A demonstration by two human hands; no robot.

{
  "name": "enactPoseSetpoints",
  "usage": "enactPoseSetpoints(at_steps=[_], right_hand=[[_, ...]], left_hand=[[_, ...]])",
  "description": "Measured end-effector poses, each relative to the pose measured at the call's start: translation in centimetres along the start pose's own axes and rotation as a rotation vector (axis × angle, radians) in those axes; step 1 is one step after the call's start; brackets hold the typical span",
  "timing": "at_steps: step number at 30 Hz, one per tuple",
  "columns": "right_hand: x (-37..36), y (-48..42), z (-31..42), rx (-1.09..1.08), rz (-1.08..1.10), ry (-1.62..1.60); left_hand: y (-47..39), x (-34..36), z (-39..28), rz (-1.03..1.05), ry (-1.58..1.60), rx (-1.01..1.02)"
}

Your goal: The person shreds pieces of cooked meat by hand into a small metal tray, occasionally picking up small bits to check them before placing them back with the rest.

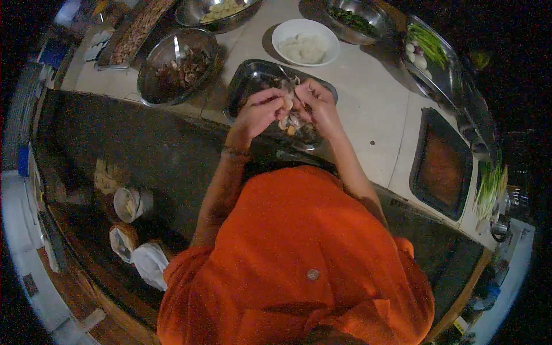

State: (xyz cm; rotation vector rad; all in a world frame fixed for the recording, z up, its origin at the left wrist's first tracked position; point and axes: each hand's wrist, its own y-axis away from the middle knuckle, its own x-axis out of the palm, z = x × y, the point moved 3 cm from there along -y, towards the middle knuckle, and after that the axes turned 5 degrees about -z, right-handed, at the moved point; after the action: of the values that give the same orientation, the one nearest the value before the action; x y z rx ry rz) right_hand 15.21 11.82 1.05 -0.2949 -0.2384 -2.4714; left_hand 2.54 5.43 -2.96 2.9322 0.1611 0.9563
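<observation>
My left hand [261, 114] and my right hand [320, 103] come together over a dark rectangular tray [248, 71] on the pale counter. Between my fingertips I pinch a small piece of pale, glistening food [289, 102], too blurred to name exactly. Both hands have their thumbs and forefingers closed on it. More pale and orange-tinged pieces [291, 125] show just below my fingers, over the tray. A thin utensil handle [284, 71] slants at the tray's far side. My hands hide much of the tray's inside.
A bowl of dark chopped food [148, 84] with a spoon stands left. A white bowl [276, 39] of white food and metal bowls [379, 36] stand beyond. Right are a metal tray [463, 99] with green stalks and bulbs, and a dark-rimmed tray [416, 172]. White tubs [144, 202] sit lower left.
</observation>
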Motion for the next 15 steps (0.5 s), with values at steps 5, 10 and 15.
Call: enactPoseSetpoints(at_steps=[5, 10, 15], right_hand=[[-0.2, -0.8, -0.7, -0.167, -0.038, 0.200], [-0.3, -0.7, -0.1, -0.092, -0.078, 0.073], [-2.4, -1.1, 0.2, -0.056, -0.204, -0.005]], left_hand=[[0.1, 0.6, -0.4, -0.001, 0.050, -0.006], [0.0, 0.4, -0.9, -0.100, -0.173, 0.097], [1.0, 1.4, -2.6, -0.286, -0.401, 0.126]])
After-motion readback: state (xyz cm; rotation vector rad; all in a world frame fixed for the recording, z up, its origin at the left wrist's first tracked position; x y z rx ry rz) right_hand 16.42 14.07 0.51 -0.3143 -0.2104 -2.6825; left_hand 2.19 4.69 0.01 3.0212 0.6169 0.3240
